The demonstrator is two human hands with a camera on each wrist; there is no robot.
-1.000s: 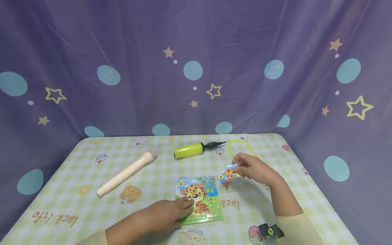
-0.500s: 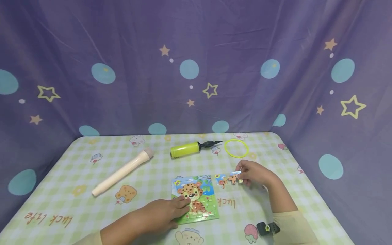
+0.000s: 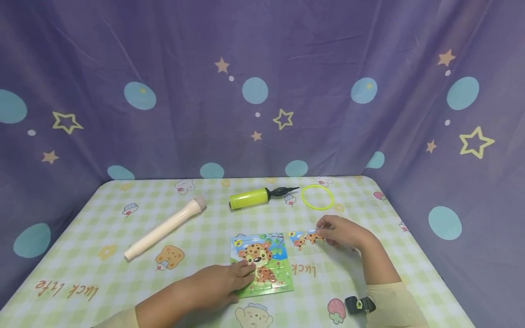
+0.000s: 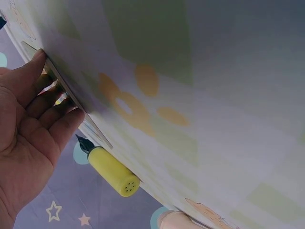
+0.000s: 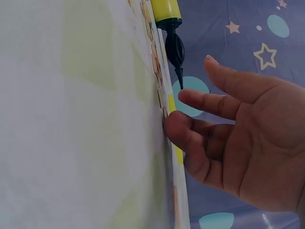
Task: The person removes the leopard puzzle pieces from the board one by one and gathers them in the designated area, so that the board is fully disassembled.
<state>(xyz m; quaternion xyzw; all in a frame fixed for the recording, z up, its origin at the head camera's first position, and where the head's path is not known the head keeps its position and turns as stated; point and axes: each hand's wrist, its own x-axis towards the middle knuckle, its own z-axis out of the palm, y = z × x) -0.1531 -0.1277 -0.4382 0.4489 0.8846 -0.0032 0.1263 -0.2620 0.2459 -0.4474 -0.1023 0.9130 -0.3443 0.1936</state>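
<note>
A square jigsaw puzzle (image 3: 270, 269) with a spotted leopard cub lies flat on the checked cloth. On its left part rests my left hand (image 3: 219, 284), fingers extended over the picture. In the left wrist view the thumb of that hand (image 4: 38, 124) meets the board's near edge. Just right of the board, a few loose puzzle pieces (image 3: 301, 238) lie flat in a row. My right hand (image 3: 344, 232) touches the right end of that row with its fingertips. The right wrist view shows that hand (image 5: 248, 124) with thumb and index finger apart, nothing pinched between them.
Behind the puzzle lies a yellow hand pump (image 3: 249, 199) with a black nozzle, beside a thin yellow ring (image 3: 317, 197). A cream tapered tube (image 3: 164, 230) lies at the left. Purple curtain (image 3: 262, 150) rises behind the table. A black strap (image 3: 360, 305) sits by the right sleeve.
The right hand has lowered its tilted puzzle pieces onto the cloth beside the board, and its pinch has loosened. The left hand has stayed on the puzzle. The head view shifted slightly.
</note>
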